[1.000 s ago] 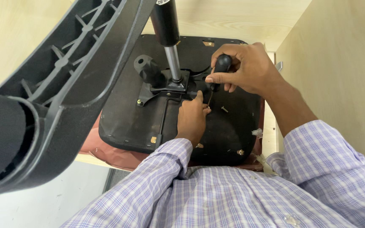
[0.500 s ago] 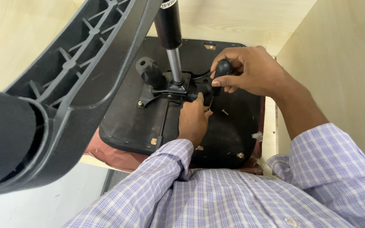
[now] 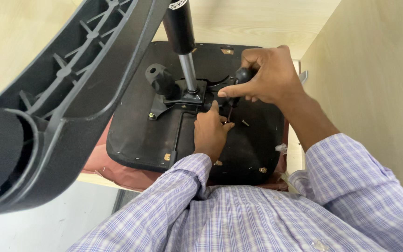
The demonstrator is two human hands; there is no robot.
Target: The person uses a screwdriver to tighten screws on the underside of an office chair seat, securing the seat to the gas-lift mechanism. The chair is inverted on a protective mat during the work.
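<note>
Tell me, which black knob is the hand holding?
The right hand grips the black knob on the right of the shiny post. The other knob, left of the post, is untouched.

Matt black plastic seat underside (image 3: 141, 135)

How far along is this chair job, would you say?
Looks partway. Done: the black mechanism plate with its gas cylinder already sits on the upturned seat underside. In hand: the right hand grips a black-handled screwdriver, while the left hand steadies things at its tip. Left: a loose screw lies on the seat beside them, not yet driven.
</note>
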